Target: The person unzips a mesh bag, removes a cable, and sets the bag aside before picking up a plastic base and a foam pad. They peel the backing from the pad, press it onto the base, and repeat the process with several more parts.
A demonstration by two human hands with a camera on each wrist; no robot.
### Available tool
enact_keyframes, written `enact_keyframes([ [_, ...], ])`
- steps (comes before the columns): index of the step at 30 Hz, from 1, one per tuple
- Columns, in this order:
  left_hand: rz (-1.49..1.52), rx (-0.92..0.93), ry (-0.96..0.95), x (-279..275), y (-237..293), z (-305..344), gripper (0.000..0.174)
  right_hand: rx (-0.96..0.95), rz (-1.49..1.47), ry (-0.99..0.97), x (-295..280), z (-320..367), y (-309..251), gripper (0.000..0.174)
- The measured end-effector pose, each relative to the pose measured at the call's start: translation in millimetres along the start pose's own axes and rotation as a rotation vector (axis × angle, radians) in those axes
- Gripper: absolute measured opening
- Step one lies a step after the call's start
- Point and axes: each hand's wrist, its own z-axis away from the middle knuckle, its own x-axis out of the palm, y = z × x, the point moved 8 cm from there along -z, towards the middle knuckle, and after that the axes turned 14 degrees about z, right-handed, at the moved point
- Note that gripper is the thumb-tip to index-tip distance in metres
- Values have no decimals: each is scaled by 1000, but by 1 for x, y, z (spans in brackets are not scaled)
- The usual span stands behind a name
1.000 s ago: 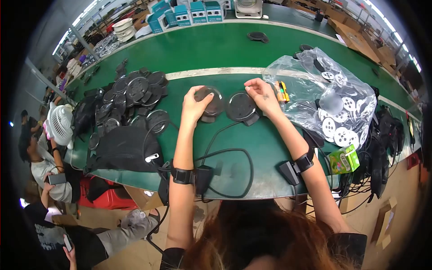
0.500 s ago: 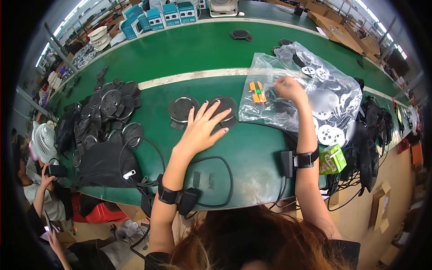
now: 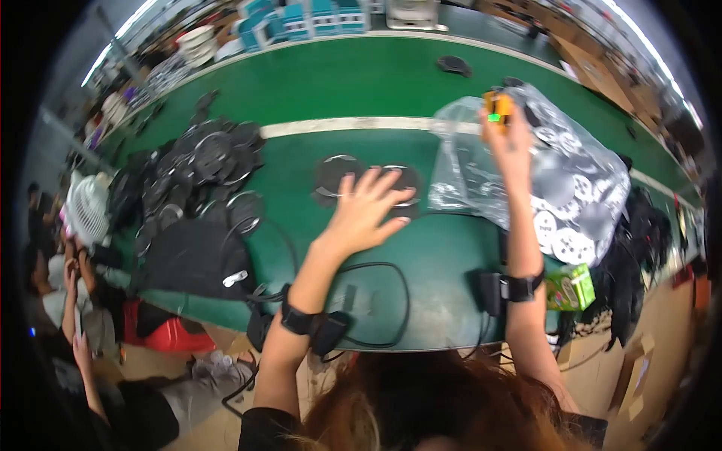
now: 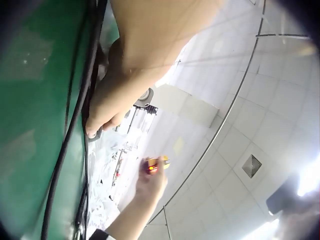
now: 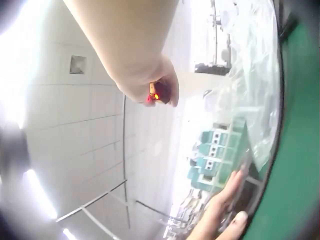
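Note:
My left hand (image 3: 362, 214) lies with fingers spread over the right one of two black round discs (image 3: 407, 179), fingertips on its top. Close by on the left is the other disc (image 3: 336, 177), its edge near the index finger. My right hand (image 3: 513, 150) is raised over the plastic bag and pinches a small orange device (image 3: 498, 103) with a lit spot on it. In the right wrist view the device (image 5: 159, 92) glows red between thumb and fingers. The left wrist view also shows the device (image 4: 159, 164) held up at the fingertips.
A clear plastic bag (image 3: 455, 161) of white and black discs lies at right, near a green carton (image 3: 570, 288). Black discs are heaped (image 3: 214, 154) at left behind a black mesh pouch (image 3: 192, 255). Cables cross the green table (image 3: 444, 301). People stand at left.
My left hand went from gripping the left disc to lying spread over the right one. My right hand left its disc, reached the bag, and lifted the orange device off it.

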Motion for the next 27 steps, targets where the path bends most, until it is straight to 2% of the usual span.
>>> enact_keyframes([
  [1,25,53,-13,8,3,1,49,103,-39,-99,-4,-7,-12,33],
  [2,90,88,-14,12,5,0,50,223,-303,-138,1,-6,-29,37],
  [4,162,105,-29,16,8,0,50,249,-417,-442,27,7,-75,42],
  [6,168,104,-12,13,8,0,50,58,-470,-707,80,34,-125,46],
  [8,414,191,71,22,-6,2,51,15,-446,-1013,143,76,-163,49],
  [9,341,214,89,20,-6,3,54,-101,-339,-1063,165,87,-181,49],
  [10,191,143,51,28,-11,0,56,-219,-229,-1108,187,98,-196,50],
  [13,130,114,53,20,-9,0,56,-363,-114,-1131,240,122,-215,44],
  [14,124,104,60,19,-11,-1,56,-375,-121,-1134,245,124,-218,44],
  [16,127,120,55,22,-12,-1,55,-240,-264,-1358,237,137,-230,43],
  [17,144,104,54,24,-13,-2,54,-386,-274,-1229,239,138,-232,42],
  [20,161,86,43,25,-14,-2,54,-431,-228,-1276,221,146,-233,41],
  [22,178,80,26,27,-15,-3,53,-468,-240,-1232,220,155,-229,38],
  [24,156,85,92,22,-13,-4,52,-631,-313,-1078,213,159,-238,36],
  [26,13,68,178,11,-12,-3,58,-604,-291,-1118,218,164,-242,34],
  [27,-21,20,209,3,-13,-1,61,-669,-214,-1019,217,164,-246,34],
])
